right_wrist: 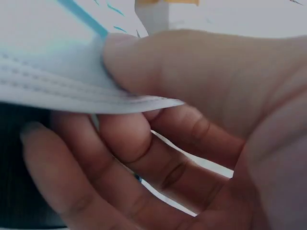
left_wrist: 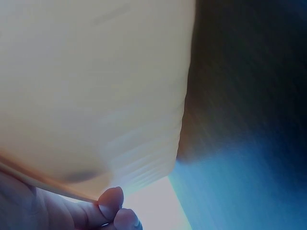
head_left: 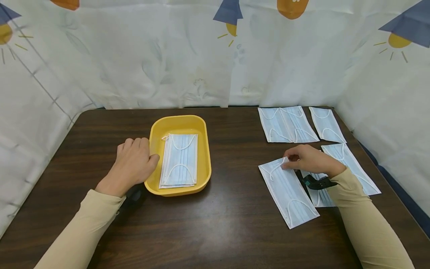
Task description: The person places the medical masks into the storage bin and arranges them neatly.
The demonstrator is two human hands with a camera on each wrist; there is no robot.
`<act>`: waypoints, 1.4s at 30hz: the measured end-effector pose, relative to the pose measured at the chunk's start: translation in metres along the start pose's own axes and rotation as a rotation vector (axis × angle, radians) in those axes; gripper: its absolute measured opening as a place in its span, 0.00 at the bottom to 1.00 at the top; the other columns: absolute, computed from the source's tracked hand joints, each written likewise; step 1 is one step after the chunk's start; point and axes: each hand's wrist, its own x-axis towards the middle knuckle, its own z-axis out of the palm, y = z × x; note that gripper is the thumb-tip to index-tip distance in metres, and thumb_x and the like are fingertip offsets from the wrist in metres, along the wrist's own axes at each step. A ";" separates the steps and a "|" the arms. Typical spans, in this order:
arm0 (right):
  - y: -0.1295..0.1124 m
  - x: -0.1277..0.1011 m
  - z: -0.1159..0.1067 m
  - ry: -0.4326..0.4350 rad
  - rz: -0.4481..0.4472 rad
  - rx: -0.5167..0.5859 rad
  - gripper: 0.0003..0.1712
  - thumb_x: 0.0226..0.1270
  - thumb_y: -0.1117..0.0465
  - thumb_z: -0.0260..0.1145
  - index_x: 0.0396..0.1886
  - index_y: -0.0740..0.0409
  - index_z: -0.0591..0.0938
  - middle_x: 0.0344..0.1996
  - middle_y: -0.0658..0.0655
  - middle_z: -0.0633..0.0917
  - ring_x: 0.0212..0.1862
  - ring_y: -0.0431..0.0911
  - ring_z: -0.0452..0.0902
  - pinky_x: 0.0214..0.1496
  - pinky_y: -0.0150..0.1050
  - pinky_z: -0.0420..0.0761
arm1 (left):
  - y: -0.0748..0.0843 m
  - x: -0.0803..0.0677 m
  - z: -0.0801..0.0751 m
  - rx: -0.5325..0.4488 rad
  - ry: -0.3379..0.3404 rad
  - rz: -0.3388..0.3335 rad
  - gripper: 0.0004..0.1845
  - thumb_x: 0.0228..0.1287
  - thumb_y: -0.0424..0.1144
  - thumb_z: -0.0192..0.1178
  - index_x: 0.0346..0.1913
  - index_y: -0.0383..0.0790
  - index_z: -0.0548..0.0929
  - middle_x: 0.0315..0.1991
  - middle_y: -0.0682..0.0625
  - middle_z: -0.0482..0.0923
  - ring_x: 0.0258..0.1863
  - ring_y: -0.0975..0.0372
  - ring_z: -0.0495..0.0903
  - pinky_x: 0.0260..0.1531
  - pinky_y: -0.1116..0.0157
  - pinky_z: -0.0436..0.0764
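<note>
My left hand (head_left: 132, 164) grips the left rim of a yellow plastic tray (head_left: 205, 149), the thumb at the rim. In the left wrist view the tray's wall (left_wrist: 96, 96) fills much of the frame, with fingertips (left_wrist: 111, 201) curled at its edge. Inside the tray lies a small stack of light blue pleated face masks (head_left: 179, 160) with white ear loops. At the right, my right hand (head_left: 310, 160) pinches the top corner of another face mask (head_left: 290, 196) between thumb and fingers. This mask slants toward the front and overlaps one behind it.
Beyond the right hand lie two overlapping masks (head_left: 285, 125) and a single mask (head_left: 327, 125) at the table's back right. More masks (head_left: 356, 172) lie beside and under the right wrist. A white patterned cloth (head_left: 188, 56) hangs around the brown table (head_left: 221, 231).
</note>
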 end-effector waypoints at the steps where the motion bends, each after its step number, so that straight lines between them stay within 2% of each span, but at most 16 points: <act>1: 0.000 0.000 0.000 0.006 -0.002 0.009 0.06 0.69 0.52 0.71 0.37 0.48 0.85 0.25 0.47 0.76 0.29 0.38 0.70 0.30 0.33 0.71 | 0.000 0.000 0.000 0.001 0.000 0.000 0.15 0.68 0.42 0.45 0.36 0.30 0.71 0.31 0.40 0.68 0.39 0.44 0.65 0.41 0.48 0.64; 6: 0.003 0.001 0.003 0.023 0.002 0.085 0.06 0.76 0.53 0.63 0.39 0.49 0.79 0.25 0.49 0.75 0.25 0.41 0.73 0.29 0.36 0.74 | 0.000 0.000 0.000 0.004 -0.003 -0.002 0.15 0.68 0.42 0.45 0.37 0.30 0.71 0.31 0.40 0.68 0.39 0.44 0.65 0.42 0.48 0.65; 9: 0.005 0.002 0.004 0.031 0.020 0.112 0.08 0.79 0.54 0.59 0.41 0.53 0.76 0.23 0.51 0.72 0.23 0.42 0.71 0.27 0.37 0.72 | 0.000 0.000 0.001 0.003 -0.006 -0.004 0.16 0.69 0.42 0.44 0.38 0.29 0.71 0.31 0.40 0.68 0.40 0.44 0.65 0.42 0.48 0.65; 14: 0.003 0.004 0.007 0.051 0.060 0.115 0.12 0.81 0.53 0.56 0.42 0.58 0.71 0.25 0.51 0.66 0.27 0.44 0.66 0.28 0.38 0.68 | 0.001 0.001 0.001 0.004 -0.008 -0.004 0.16 0.69 0.43 0.44 0.39 0.29 0.71 0.32 0.40 0.68 0.40 0.44 0.65 0.42 0.48 0.65; 16: 0.003 0.005 0.008 0.048 0.093 0.135 0.15 0.80 0.50 0.58 0.41 0.58 0.71 0.26 0.52 0.66 0.27 0.44 0.65 0.27 0.38 0.67 | 0.001 0.001 0.001 0.003 -0.010 -0.004 0.16 0.69 0.43 0.44 0.39 0.29 0.71 0.32 0.40 0.68 0.40 0.44 0.65 0.42 0.48 0.65; 19: 0.004 0.007 0.009 0.019 0.148 0.175 0.22 0.72 0.45 0.67 0.44 0.58 0.73 0.28 0.53 0.75 0.29 0.44 0.71 0.30 0.38 0.72 | 0.001 0.000 0.001 0.000 -0.010 -0.004 0.16 0.69 0.43 0.44 0.40 0.29 0.71 0.32 0.40 0.68 0.39 0.44 0.65 0.42 0.48 0.65; 22: 0.004 0.007 0.009 -0.028 0.177 0.202 0.37 0.61 0.43 0.76 0.58 0.62 0.73 0.40 0.59 0.86 0.39 0.46 0.80 0.39 0.39 0.79 | 0.001 0.000 0.001 -0.005 -0.007 -0.002 0.16 0.69 0.43 0.44 0.39 0.29 0.71 0.32 0.40 0.68 0.39 0.44 0.65 0.42 0.48 0.64; 24: 0.004 0.007 0.008 -0.055 0.168 0.209 0.46 0.56 0.45 0.79 0.66 0.66 0.70 0.48 0.64 0.87 0.45 0.48 0.84 0.44 0.41 0.81 | 0.001 0.000 0.001 -0.005 -0.004 -0.001 0.16 0.69 0.43 0.44 0.38 0.30 0.71 0.31 0.41 0.68 0.39 0.44 0.65 0.41 0.48 0.64; 26: 0.004 0.007 0.007 -0.078 0.152 0.225 0.50 0.55 0.48 0.81 0.70 0.68 0.69 0.53 0.65 0.87 0.48 0.48 0.85 0.48 0.41 0.82 | 0.000 0.000 0.001 -0.005 -0.003 0.000 0.16 0.69 0.43 0.44 0.38 0.30 0.71 0.31 0.41 0.68 0.39 0.44 0.65 0.41 0.48 0.64; 28: 0.004 0.007 0.006 -0.089 0.126 0.242 0.47 0.55 0.50 0.81 0.68 0.67 0.72 0.51 0.64 0.88 0.47 0.47 0.85 0.47 0.40 0.83 | 0.000 0.000 0.001 -0.007 -0.004 -0.001 0.15 0.68 0.42 0.45 0.38 0.30 0.71 0.31 0.41 0.68 0.39 0.44 0.66 0.41 0.48 0.65; 30: 0.004 0.007 0.005 -0.098 0.108 0.261 0.39 0.55 0.52 0.81 0.62 0.65 0.77 0.46 0.60 0.89 0.43 0.45 0.84 0.44 0.38 0.83 | 0.000 0.000 0.001 -0.011 -0.006 -0.002 0.15 0.68 0.42 0.45 0.38 0.30 0.72 0.31 0.40 0.69 0.39 0.44 0.66 0.42 0.47 0.65; 34: 0.004 0.006 0.004 -0.087 0.080 0.257 0.28 0.56 0.53 0.80 0.55 0.59 0.84 0.37 0.53 0.86 0.37 0.41 0.80 0.37 0.35 0.80 | 0.000 0.001 0.001 -0.016 -0.012 -0.006 0.15 0.68 0.42 0.45 0.38 0.30 0.71 0.32 0.40 0.69 0.41 0.43 0.66 0.43 0.47 0.65; 38: 0.004 0.005 0.004 -0.070 0.035 0.273 0.23 0.60 0.55 0.77 0.53 0.57 0.84 0.36 0.53 0.84 0.35 0.40 0.77 0.36 0.35 0.78 | 0.000 0.000 0.001 -0.017 -0.015 -0.009 0.15 0.68 0.42 0.45 0.38 0.30 0.71 0.32 0.40 0.69 0.41 0.43 0.65 0.44 0.46 0.65; 42: 0.004 0.005 0.006 -0.079 0.021 0.309 0.22 0.64 0.56 0.75 0.55 0.56 0.83 0.37 0.55 0.84 0.35 0.40 0.79 0.36 0.35 0.79 | 0.000 0.000 0.001 -0.012 -0.012 -0.006 0.15 0.68 0.42 0.44 0.38 0.29 0.71 0.32 0.40 0.69 0.41 0.43 0.65 0.43 0.47 0.65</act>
